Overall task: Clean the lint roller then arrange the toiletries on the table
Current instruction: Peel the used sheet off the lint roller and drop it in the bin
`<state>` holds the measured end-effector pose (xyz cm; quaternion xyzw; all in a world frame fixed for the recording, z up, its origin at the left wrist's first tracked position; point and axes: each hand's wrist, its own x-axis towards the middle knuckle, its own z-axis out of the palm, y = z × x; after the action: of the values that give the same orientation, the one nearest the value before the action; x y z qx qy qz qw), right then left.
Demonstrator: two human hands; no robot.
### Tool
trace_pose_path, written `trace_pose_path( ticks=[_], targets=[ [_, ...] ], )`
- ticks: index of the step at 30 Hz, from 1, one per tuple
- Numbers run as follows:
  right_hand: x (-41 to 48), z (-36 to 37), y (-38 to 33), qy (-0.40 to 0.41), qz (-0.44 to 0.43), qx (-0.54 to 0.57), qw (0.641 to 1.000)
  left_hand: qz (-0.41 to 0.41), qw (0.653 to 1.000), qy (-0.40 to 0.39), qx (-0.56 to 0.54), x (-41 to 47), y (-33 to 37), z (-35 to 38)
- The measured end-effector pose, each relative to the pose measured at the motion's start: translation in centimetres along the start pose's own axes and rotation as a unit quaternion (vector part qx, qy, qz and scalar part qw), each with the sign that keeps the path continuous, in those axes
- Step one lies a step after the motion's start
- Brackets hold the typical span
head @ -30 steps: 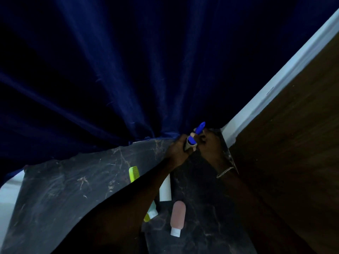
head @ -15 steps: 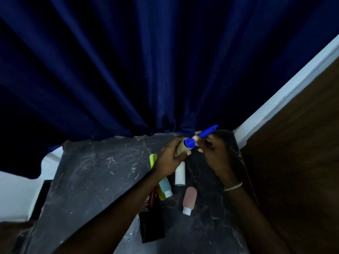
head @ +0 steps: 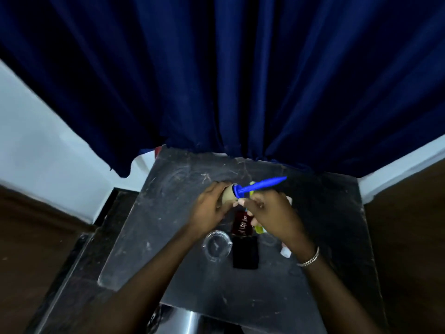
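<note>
I hold a lint roller (head: 243,190) over the dark marble table (head: 149,227); it has a tan roll and a blue handle pointing right. My left hand (head: 209,208) wraps around the roll. My right hand (head: 269,213) pinches at the roll's lower edge by the blue end cap. Under my hands lie a dark red perfume box (head: 242,225), a black box (head: 245,251), a clear glass dish (head: 216,244), a yellow-green comb (head: 258,229) mostly hidden, and a white-capped bottle (head: 285,253) partly hidden by my right wrist.
A dark blue curtain (head: 228,80) hangs against the table's far edge. White wall (head: 36,141) shows on the left, wooden floor (head: 409,237) on the right. A shiny metal object (head: 190,321) sits below the table's near edge.
The view has swung so the table sits centred and more of it shows. My hands still hold the lint roller; its handle now points further right and more level.
</note>
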<state>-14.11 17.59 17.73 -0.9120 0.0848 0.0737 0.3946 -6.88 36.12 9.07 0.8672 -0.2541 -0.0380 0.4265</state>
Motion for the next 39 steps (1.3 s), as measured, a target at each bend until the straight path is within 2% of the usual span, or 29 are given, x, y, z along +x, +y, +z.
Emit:
trace_pose_path(
  ticks=[3, 5, 6, 8, 10, 13, 20, 26, 30, 34, 39],
  targets=[
    [-0.4, 3.0, -4.0, 0.064, -0.144, -0.052, 0.986, -0.02, 0.999, 0.015, 0.043, -3.4, -1.3, -3.2],
    [0.2, 4.7, -5.6, 0.094, -0.195, -0.145, 0.965, -0.03, 0.998, 0.02, 0.061, -5.5, -2.0, -5.0],
    [0.6, 5.6, -6.3, 0.082, -0.209, -0.199, 0.954, -0.037, 0.996, 0.025, 0.07, -6.6, -2.3, -6.0],
    [1.2, 7.5, -7.8, 0.008, -0.207, -0.273, 0.939, -0.055, 0.994, 0.037, 0.087, -8.7, -3.0, -7.9],
    [1.4, 9.5, -9.1, -0.06, -0.196, -0.302, 0.931, -0.066, 0.991, 0.045, 0.104, -10.6, -3.6, -9.6],
    [1.1, 13.0, -11.1, -0.108, -0.196, -0.316, 0.922, -0.083, 0.986, 0.055, 0.135, -13.6, -4.8, -12.1],
    [0.2, 19.5, -14.0, -0.149, -0.254, -0.272, 0.916, -0.129, 0.974, 0.083, 0.168, -20.9, -8.8, -16.4],
    [-0.4, 23.2, -15.8, -0.206, -0.277, -0.237, 0.908, -0.217, 0.953, 0.136, 0.16, -29.0, -12.7, -19.8],
    [-1.2, 25.5, -16.8, -0.241, -0.276, -0.221, 0.904, -0.289, 0.928, 0.178, 0.153, -34.2, -15.1, -20.9],
    [-2.4, 28.5, -17.3, -0.28, -0.246, -0.149, 0.916, -0.356, 0.901, 0.23, 0.092, -38.6, -17.3, -20.7],
    [-5.5, 34.8, -16.6, -0.327, -0.143, -0.007, 0.934, -0.448, 0.846, 0.29, -0.011, -43.2, -20.8, -18.2]
  ],
)
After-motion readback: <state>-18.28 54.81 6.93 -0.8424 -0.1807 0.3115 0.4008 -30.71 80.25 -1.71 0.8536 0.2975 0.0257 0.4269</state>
